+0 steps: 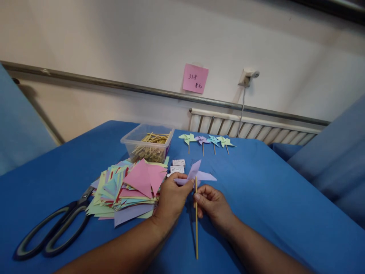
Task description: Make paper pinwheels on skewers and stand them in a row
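Observation:
A purple paper pinwheel point(205, 176) is pinched in my left hand point(174, 196), its thumb pressed near the centre and the fingers behind the paper. Upright before the pinwheel stands a thin wooden stick point(196, 228), its top end at the pinwheel's middle and its lower end pointing toward me. My right hand point(212, 203) grips that stick a little below the top, between thumb and curled fingers. Whatever joins stick and paper is hidden by the left thumb or too small to see.
Left of my hands lies a stack of coloured paper pieces point(125, 194), with large scissors point(61, 224) beside it. Behind stand a clear plastic box point(168, 142) of sticks and small white boxes point(177, 169). Several finished pinwheels point(203, 140) lie along the far edge of the blue-covered table point(256, 194).

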